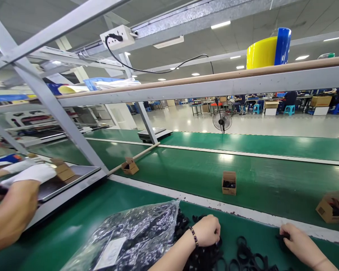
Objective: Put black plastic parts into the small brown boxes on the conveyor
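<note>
My left hand [207, 230], with a bead bracelet on the wrist, is curled into a loose fist on a heap of black rubber rings [243, 256] on the green bench. My right hand [295, 239] is further right, its fingers pinched round one black ring at the heap's edge. A crinkled clear plastic bag [132, 239] full of the same black parts lies just left of my left hand.
Small open cardboard boxes [229, 183] [331, 209] [130, 166] sit on the green conveyor belt [257, 169] beyond a white strip. At left a co-worker's white-gloved hand [34, 173] holds a box over a metal tray [70, 180]. A slanted grey frame [59, 113] and shelf rail [214, 84] cross overhead.
</note>
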Tool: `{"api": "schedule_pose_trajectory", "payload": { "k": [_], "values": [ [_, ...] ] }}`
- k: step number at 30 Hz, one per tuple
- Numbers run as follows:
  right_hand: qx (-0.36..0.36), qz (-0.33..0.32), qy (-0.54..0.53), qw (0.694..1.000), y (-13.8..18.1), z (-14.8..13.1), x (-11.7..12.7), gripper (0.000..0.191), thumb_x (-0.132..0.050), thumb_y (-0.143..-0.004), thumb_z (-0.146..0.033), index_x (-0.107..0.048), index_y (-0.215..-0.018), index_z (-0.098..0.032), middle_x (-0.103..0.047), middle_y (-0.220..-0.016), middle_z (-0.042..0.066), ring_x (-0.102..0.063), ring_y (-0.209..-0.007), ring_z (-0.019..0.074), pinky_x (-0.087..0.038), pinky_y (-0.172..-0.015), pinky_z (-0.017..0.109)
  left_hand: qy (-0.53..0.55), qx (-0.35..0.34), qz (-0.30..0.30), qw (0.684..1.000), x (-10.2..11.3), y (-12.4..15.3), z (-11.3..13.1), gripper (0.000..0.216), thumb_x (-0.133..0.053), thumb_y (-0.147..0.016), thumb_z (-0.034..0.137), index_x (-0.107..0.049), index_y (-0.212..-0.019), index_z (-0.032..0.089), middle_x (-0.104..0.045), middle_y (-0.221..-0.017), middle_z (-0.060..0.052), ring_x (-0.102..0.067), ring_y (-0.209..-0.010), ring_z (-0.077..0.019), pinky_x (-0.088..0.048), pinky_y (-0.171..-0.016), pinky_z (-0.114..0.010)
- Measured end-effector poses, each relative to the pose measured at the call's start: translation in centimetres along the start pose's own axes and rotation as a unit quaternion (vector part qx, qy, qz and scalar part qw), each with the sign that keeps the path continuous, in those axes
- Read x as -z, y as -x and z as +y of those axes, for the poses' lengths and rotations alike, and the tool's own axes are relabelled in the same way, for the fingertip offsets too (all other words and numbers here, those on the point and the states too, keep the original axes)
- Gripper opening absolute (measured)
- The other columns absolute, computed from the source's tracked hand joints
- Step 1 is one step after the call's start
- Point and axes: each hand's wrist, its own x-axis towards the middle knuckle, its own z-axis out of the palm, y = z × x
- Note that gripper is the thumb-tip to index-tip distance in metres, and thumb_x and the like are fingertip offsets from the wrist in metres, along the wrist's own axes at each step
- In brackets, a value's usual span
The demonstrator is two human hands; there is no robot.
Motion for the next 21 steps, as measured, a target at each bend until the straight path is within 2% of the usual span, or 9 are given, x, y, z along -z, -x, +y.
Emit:
{"api": "schedule_pose_trajectory", "payload": {
  "k": [2,5,10,14,16,19,21],
  "values": [
    [0.004,0.008,0.013,1.000,0.1,0.0,-0.3,0.017,-0.043,-0.068,-0.012,-0.053,-0.075,-0.023,-0.059,-0.081,0.001,-0.056,-0.073,0.0170,-0.039,-0.068,0.026,-0.048,-0.027,-0.008,0.998,-0.7,0.0,0.2,0.014,-0.055,-0.064,0.013,-0.063,-0.056,0.021,-0.065,-0.067,-0.002,-0.056,-0.072,-0.0192,-0.045,-0.072,-0.028],
    [-0.017,0.014,0.040,0.999,0.1,0.1,-0.5,0.014,-0.044,-0.069,-0.013,-0.052,-0.075,-0.022,-0.058,-0.080,0.003,-0.056,-0.073,0.0183,-0.039,-0.068,0.028,-0.118,-0.025,-0.008,0.993,-1.7,-0.2,0.8,0.012,-0.054,-0.060,0.009,-0.062,-0.056,0.018,-0.065,-0.069,-0.007,-0.056,-0.070,-0.0218,-0.045,-0.065,-0.031],
    [-0.040,-0.003,0.036,0.999,-0.2,0.6,0.1,0.022,-0.042,-0.064,-0.007,-0.050,-0.079,-0.021,-0.057,-0.084,0.004,-0.057,-0.080,0.0192,-0.040,-0.070,0.028,-0.168,-0.034,0.006,0.985,-2.5,-0.3,1.6,0.009,-0.057,-0.057,0.010,-0.062,-0.063,0.015,-0.061,-0.070,-0.013,-0.056,-0.071,-0.0259,-0.045,-0.061,-0.034],
    [-0.024,0.007,0.027,0.999,-0.5,0.6,0.7,0.030,-0.037,-0.065,-0.004,-0.051,-0.085,-0.022,-0.054,-0.091,0.004,-0.057,-0.082,0.0179,-0.041,-0.070,0.027,-0.159,-0.026,-0.010,0.987,-2.1,-0.3,1.7,0.011,-0.056,-0.058,0.010,-0.061,-0.066,0.016,-0.060,-0.071,-0.012,-0.056,-0.073,-0.0264,-0.046,-0.064,-0.036],
    [-0.019,0.040,0.034,0.998,-0.4,0.3,0.9,0.033,-0.038,-0.067,-0.005,-0.052,-0.092,-0.023,-0.054,-0.096,0.005,-0.057,-0.083,0.0177,-0.041,-0.067,0.026,-0.125,-0.003,-0.022,0.992,-1.5,-0.2,1.6,0.012,-0.054,-0.060,0.009,-0.060,-0.067,0.017,-0.062,-0.074,-0.011,-0.057,-0.074,-0.0262,-0.046,-0.065,-0.035],
    [-0.010,0.112,0.080,0.990,-0.1,-0.7,0.9,0.021,-0.041,-0.075,-0.014,-0.053,-0.089,-0.024,-0.054,-0.093,0.005,-0.056,-0.082,0.0189,-0.041,-0.066,0.027,-0.085,0.027,-0.036,0.995,-0.7,-0.2,1.6,0.016,-0.052,-0.061,0.006,-0.060,-0.068,0.018,-0.063,-0.076,-0.009,-0.058,-0.077,-0.0264,-0.046,-0.065,-0.033],
    [-0.013,0.119,0.128,0.984,0.0,-1.7,0.6,0.006,-0.047,-0.078,-0.024,-0.053,-0.078,-0.023,-0.055,-0.083,0.004,-0.056,-0.078,0.0203,-0.040,-0.066,0.029,-0.084,0.032,-0.039,0.995,-0.4,-0.1,1.8,0.020,-0.052,-0.060,0.005,-0.060,-0.072,0.018,-0.064,-0.079,-0.009,-0.059,-0.079,-0.0268,-0.046,-0.065,-0.033]
  ]
}}
